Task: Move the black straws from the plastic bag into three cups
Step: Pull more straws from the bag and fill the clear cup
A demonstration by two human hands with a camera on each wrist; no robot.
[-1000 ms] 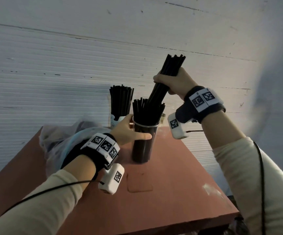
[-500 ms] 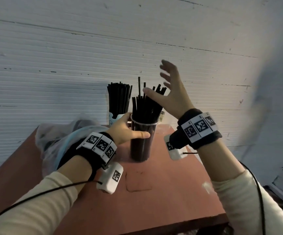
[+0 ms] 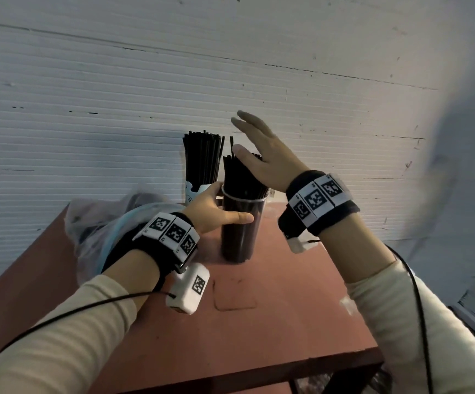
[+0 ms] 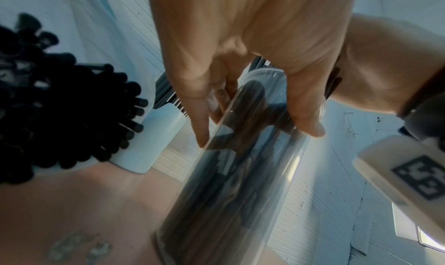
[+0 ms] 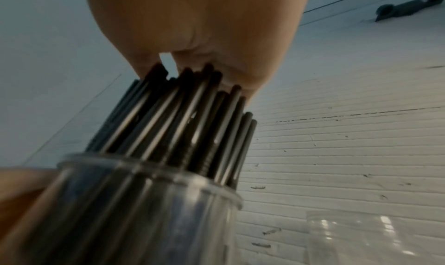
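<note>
While steadied mid-frame by left hand [image 3: 210,212], fingers curled round wall of tall clear plastic cup [image 3: 240,231], thin stiff black plastic straws [image 3: 243,177] stand packed, tops under flat right hand [image 3: 270,163], fingers straight, apart. Light, slick, tip-prone; best gripped low on wall. White cup [image 3: 195,191] behind, full; markings unreadable. Wrist tags: codes only.

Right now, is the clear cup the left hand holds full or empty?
Full. The clear cup is packed with black straws rising above its rim; the left hand grips it while the right hand presses their tops.
</note>
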